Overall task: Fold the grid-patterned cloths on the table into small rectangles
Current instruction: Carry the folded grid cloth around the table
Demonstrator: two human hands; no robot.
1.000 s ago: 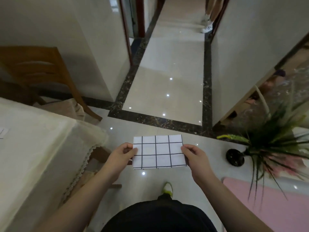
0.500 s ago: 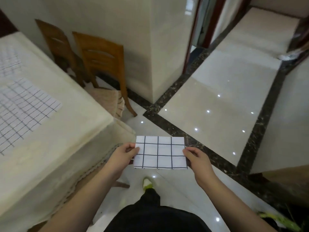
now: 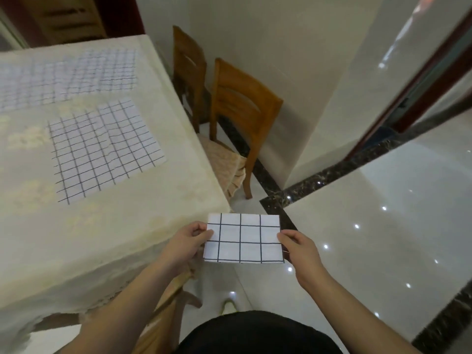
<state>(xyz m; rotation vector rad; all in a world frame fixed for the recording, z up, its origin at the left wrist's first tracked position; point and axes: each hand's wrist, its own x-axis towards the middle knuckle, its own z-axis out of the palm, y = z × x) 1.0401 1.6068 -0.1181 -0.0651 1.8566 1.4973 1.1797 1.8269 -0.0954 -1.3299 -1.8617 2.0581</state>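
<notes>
You hold one folded cloth [image 3: 244,238] in the air just off the table's near corner, already down to a small rectangle a few grid squares across, its edges lined up. Your left hand [image 3: 187,241] pinches its left edge and your right hand [image 3: 300,245] pinches its right edge, thumbs on top, so both hands are clamped on it with the cloth stretched flat between them. That piece looks finished; what it seems to need is only a place to be set down.

On the table [image 3: 107,226] a second cloth [image 3: 103,146] lies spread flat and unfolded, well apart from your hands. Beyond it, at the far edge, more grid cloth [image 3: 63,75] lies open too, though blur hides how many pieces are there. So I judge one done and at least two left.
</notes>
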